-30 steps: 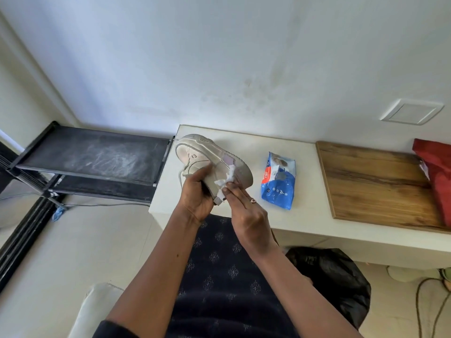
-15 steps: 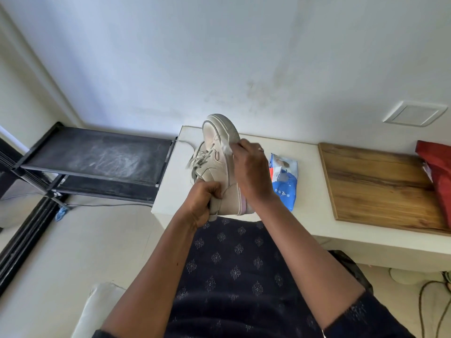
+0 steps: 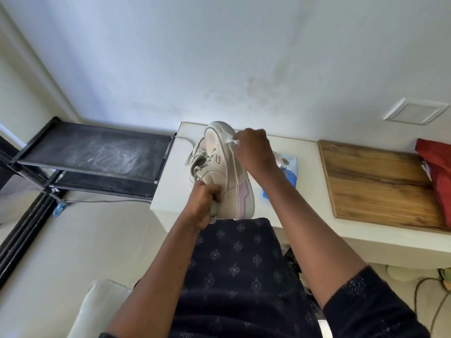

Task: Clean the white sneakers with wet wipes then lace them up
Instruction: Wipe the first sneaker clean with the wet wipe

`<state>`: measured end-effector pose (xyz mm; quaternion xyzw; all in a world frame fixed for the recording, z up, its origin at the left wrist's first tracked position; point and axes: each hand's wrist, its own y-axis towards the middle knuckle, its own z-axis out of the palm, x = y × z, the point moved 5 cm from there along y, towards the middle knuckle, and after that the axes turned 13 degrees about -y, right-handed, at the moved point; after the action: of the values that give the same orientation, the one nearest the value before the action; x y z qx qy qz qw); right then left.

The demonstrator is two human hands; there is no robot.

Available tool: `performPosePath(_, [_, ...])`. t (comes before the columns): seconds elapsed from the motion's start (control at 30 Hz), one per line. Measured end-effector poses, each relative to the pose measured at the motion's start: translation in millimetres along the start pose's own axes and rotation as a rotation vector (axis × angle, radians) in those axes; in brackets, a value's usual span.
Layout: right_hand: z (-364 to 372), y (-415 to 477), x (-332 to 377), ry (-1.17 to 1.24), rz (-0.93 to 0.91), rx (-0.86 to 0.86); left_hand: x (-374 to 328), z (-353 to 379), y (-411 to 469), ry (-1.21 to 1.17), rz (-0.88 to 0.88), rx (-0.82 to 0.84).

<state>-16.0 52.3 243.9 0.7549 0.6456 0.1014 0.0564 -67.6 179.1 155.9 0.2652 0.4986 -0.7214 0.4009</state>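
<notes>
A white sneaker (image 3: 227, 176) with a pale pink heel patch is held on its side above the white counter (image 3: 310, 181), toe pointing away from me. My left hand (image 3: 205, 203) grips it at the collar near the heel. My right hand (image 3: 253, 152) pinches a crumpled white wet wipe (image 3: 230, 140) against the sole edge near the toe. Loose grey-white laces (image 3: 197, 159) hang on the left side of the shoe. The blue wet wipe pack (image 3: 289, 170) lies on the counter, mostly hidden behind my right forearm.
A wooden board (image 3: 380, 181) lies on the counter's right part, with a red bag (image 3: 439, 172) at its far right edge. A black metal shelf rack (image 3: 97, 154) stands left of the counter. My dark patterned clothing (image 3: 239, 269) fills the lower middle.
The sneaker has been turned from lying across to toe pointing away. My right hand has moved with the wipe from the heel side up to the sole edge near the toe.
</notes>
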Motion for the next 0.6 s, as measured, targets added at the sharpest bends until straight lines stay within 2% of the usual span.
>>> performPosePath(0.07, [6.5, -20.1, 2.7, 0.047, 0.008, 0.053, -4.0, -4.5, 2.9, -0.067, 0.047, -0.017])
performPosePath(0.17, [10.7, -53.8, 13.1, 0.109, -0.078, 0.064, -5.4, -16.1, 10.3, -0.110, 0.061, -0.024])
performPosePath(0.27, [18.9, -74.2, 18.8, 0.039, -0.163, 0.083, -2.5, -25.2, 14.3, -0.096, 0.058, -0.019])
performPosePath(0.4, [19.9, -89.1, 12.1, 0.045, -0.181, 0.131, -2.8, -25.8, 14.1, -0.104, 0.037, -0.037])
performPosePath(0.5, [21.3, -107.1, 12.3, 0.083, -0.211, 0.074, -3.1, -27.9, 20.1, -0.165, 0.019, -0.035])
performPosePath(0.6, [27.0, -113.4, 10.8, 0.079, -0.183, -0.055, -4.7, -29.8, 21.8, -0.181, 0.021, -0.058])
